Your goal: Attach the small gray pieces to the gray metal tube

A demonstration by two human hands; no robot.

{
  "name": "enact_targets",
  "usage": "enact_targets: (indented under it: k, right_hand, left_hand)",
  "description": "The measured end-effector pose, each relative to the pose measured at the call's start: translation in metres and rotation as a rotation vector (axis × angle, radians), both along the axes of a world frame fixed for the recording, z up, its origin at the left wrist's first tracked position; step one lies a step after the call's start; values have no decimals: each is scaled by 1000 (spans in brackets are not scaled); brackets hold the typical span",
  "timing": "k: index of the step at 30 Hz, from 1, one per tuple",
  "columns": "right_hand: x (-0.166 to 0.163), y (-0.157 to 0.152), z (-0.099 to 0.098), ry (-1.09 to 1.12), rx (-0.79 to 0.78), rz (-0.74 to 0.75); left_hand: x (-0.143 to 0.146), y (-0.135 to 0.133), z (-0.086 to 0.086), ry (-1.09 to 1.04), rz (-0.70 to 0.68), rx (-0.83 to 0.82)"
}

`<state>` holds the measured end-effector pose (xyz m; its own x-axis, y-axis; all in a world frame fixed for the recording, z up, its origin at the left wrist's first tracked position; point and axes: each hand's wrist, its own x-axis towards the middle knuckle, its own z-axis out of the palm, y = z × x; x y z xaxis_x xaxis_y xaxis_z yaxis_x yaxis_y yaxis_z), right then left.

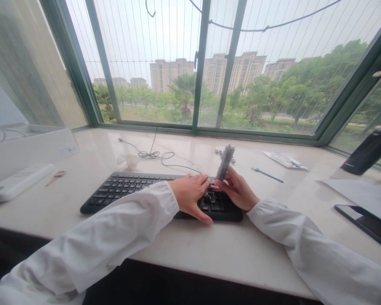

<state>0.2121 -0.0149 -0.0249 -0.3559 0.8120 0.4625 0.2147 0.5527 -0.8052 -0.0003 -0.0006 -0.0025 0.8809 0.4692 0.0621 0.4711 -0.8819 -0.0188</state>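
Pale sleeves [123,233] up close, yep, mine. Black keyboard [117,192] sitting on counter [178,250]. Left hand [190,195] spread over its right part, thumb out; right hand [239,189] pinching grey tool [225,163], slightly tilted. Small dark pieces [220,151] loose behind, blue stick [268,174] off to right.

And we're gazing straight through a green-framed window [199,84], a dark cable [250,30] sagging across it, onto trees [324,89], pale apartment blocks [171,75] and grey sky [171,25]; daylight washes our glossy white counter [216,241] beside a beige wall [60,63].
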Motion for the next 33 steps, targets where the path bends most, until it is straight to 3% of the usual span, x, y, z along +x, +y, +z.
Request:
enact_targets:
  k: [7, 11, 15, 19, 23, 33]
  right_hand:
    - [-3, 4, -1, 74, -34, -19]
    - [3, 11, 1, 227, -15, -137]
    - [9, 17, 4, 287, -19, -215]
    - [10, 17, 4, 288, -42, -225]
    - [8, 13, 9, 285, -75, -197]
    - [0, -2, 16, 265, -259, 2]
  left_hand:
    - [-2, 3, 3, -10, -5, -62]
    - [-9, 11, 16, 16, -17, -116]
    - [-17, 18, 33, -89, -109, -142]
    - [-20, 20, 41, -164, -223, -289]
    - [-20, 18, 41, -248, -214, -417]
    - [-16, 19, 31, -646, -27, -174]
